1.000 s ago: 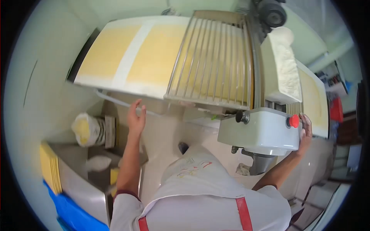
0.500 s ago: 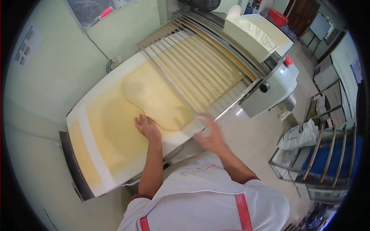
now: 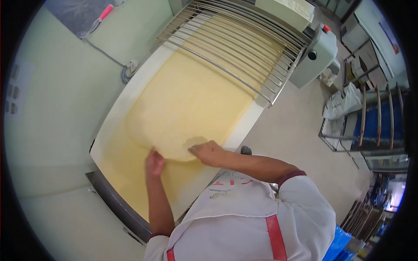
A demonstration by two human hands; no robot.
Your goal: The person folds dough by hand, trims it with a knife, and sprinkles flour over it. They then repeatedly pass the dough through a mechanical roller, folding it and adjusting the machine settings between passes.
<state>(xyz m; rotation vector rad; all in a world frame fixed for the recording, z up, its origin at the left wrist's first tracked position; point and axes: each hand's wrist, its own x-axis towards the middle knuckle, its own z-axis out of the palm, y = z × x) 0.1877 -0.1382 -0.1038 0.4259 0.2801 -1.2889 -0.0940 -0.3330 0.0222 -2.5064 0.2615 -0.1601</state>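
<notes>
A wide, pale yellow sheet of dough [image 3: 187,100] lies on the belt of a machine and runs under a metal bar guard [image 3: 235,56]. Its rounded near end sits on a second yellow layer [image 3: 117,169]. My left hand [image 3: 155,162] is at the near edge of the upper sheet, its fingers pinched at the rim; the fingertips are small and partly blurred. Further right, my right hand [image 3: 208,153] rests on the sheet's near edge with the fingers closed and bent down onto the dough.
A white machine housing [image 3: 315,54] with a red button stands at the upper right. On the right are a white bag [image 3: 344,102] and a rack [image 3: 379,117] with wooden bars. A pink-handled tool [image 3: 106,12] is at the upper left.
The view has turned and shifted. My right hand has moved from the guard's corner to the dough's near edge. More of the sheet now shows in front of the guard.
</notes>
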